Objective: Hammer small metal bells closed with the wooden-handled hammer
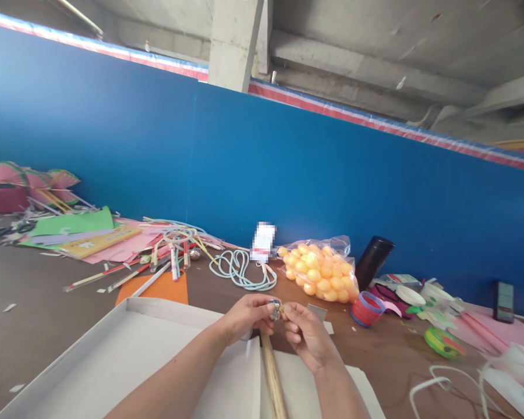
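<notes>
My left hand [250, 319] pinches a small shiny silver ball [275, 308], perhaps a bell, between thumb and fingers. Close against it on the right, my right hand [306, 333] has thumb and forefinger pressed together at the ball's edge. A tiny yellowish bit shows at those fingertips, too small to name. Below both hands a wooden stick [273, 378] runs toward me. To the left, under my forearm, lies a shallow white box [166, 355]. White sheets or card [297, 384] lie beneath the stick and my right forearm.
Behind my hands are a coiled pale blue cord [240, 270], a clear bag of orange balls [318, 270], a black tumbler [374, 262] and a red cup [367, 309]. Coloured paper [74, 224] and sticks are heaped left. A green round container [441, 342] and white cord [430, 381] lie right. A blue partition [288, 157] stands behind.
</notes>
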The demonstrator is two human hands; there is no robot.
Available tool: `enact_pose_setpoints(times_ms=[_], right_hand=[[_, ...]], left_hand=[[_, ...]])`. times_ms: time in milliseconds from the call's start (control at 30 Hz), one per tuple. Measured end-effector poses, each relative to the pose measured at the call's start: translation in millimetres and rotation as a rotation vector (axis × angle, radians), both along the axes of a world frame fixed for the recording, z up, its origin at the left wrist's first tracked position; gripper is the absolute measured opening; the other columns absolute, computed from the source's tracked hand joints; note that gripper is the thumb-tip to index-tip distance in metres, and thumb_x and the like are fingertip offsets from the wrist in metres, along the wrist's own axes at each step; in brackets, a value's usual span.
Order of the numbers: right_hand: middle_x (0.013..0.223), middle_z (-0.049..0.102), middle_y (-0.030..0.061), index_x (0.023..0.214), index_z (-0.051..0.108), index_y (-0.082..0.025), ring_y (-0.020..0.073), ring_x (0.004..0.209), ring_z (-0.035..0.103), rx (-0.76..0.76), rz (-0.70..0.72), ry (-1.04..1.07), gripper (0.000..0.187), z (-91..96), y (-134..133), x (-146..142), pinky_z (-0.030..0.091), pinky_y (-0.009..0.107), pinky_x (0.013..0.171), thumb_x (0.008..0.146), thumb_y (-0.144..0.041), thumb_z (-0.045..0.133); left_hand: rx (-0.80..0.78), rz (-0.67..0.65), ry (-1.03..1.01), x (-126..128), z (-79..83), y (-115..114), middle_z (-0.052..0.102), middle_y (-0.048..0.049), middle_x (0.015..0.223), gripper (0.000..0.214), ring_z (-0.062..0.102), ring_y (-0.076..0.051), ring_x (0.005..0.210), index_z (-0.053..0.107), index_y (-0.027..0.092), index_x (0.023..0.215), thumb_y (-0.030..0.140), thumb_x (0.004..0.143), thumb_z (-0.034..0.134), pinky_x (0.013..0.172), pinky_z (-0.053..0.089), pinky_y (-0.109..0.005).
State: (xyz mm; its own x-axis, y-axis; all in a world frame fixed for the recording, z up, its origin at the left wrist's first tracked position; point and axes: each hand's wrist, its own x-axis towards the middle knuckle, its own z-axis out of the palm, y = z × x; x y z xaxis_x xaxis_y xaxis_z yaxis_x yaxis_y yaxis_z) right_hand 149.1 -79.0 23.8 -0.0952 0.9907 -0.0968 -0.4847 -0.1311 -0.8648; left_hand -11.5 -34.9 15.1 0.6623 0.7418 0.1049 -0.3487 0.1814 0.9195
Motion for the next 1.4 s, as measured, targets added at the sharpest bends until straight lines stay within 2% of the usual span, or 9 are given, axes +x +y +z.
enact_pose_setpoints(times_ms=[533, 1033, 1400], right_hand=[[0.066, 0.045, -0.0026, 0.068, 0.06, -0.012, 0.0, 0.046, 0.029, -0.011, 0.026, -0.003, 0.012, 0.5, 1.1, 1.8, 0.021, 0.01, 0.036, 0.071, -0.02, 0.068], [0.064, 0.046, -0.0034, 0.067, 0.059, -0.014, 0.0015, 0.045, 0.03, 0.005, -0.039, -0.066, 0.016, 3.1, -1.6, -2.4, 0.022, 0.012, 0.036, 0.067, -0.025, 0.071], [0.062, 0.049, -0.0051, 0.073, 0.058, -0.016, 0.0029, 0.045, 0.036, 0.024, -0.065, -0.158, 0.018, -0.6, -0.9, -3.0, 0.034, 0.015, 0.04, 0.066, -0.027, 0.071]], left_hand=[[0.002, -0.015, -0.007, -0.7, 1.7, -0.8, 0.058, -0.0083, 0.078, 0.037, 0.052, -0.01, 0.06, 0.063, 0.011, 0.101, 0.034, 0.073, 0.061, 0.059, 0.048, -0.026], [-0.003, -0.004, -0.004, -0.4, 0.8, -0.6, 0.059, -0.0078, 0.077, 0.038, 0.053, -0.01, 0.059, 0.064, 0.011, 0.099, 0.036, 0.071, 0.063, 0.059, 0.048, -0.027], [0.038, 0.006, 0.02, -0.3, -0.9, -1.6, 0.059, -0.0076, 0.077, 0.036, 0.054, -0.01, 0.058, 0.065, 0.01, 0.094, 0.038, 0.071, 0.062, 0.058, 0.046, -0.026]])
